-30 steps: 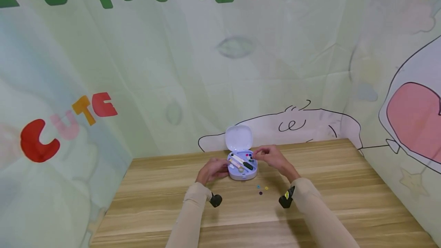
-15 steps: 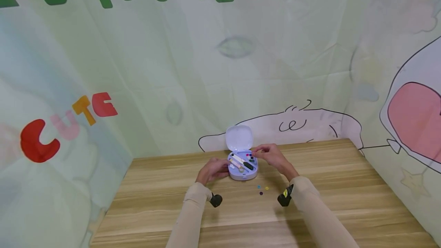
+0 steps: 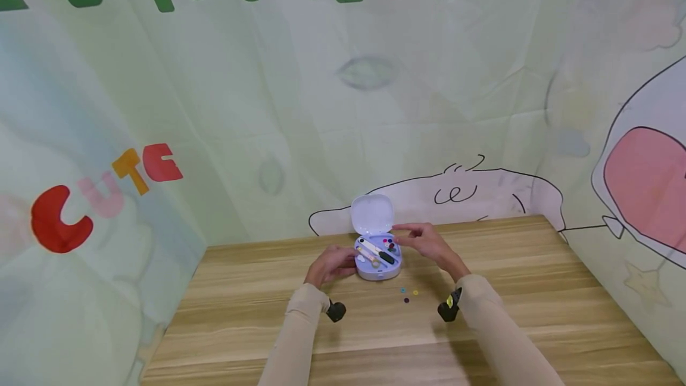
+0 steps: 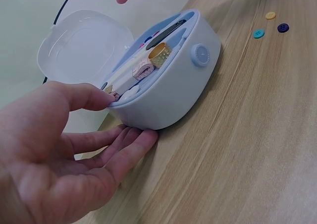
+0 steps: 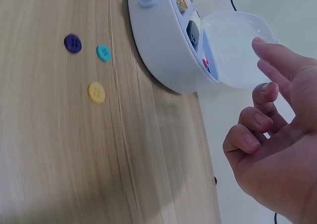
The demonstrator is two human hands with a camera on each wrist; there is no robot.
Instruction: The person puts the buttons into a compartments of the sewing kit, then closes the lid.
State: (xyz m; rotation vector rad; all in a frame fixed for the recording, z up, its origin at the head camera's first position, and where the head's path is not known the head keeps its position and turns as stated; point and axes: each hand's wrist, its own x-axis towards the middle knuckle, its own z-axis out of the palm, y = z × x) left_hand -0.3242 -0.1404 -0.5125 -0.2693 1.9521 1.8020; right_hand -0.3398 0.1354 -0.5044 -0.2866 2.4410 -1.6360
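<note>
Seemingly wooden table (image 3: 241,299) under case (image 4: 166,92), three buttons (image 4: 258,33)

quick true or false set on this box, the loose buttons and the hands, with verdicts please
1. The lid of the box is shut. False: it stands open.
2. The left hand holds the box. True.
3. Five loose buttons lie on the table. False: three do, a yellow button, a turquoise button and a dark button.
4. The right hand grips the dark-handled tool. False: the tool lies in the box.
5. A gold-coloured dimpled ring is inside the box. True.
</note>
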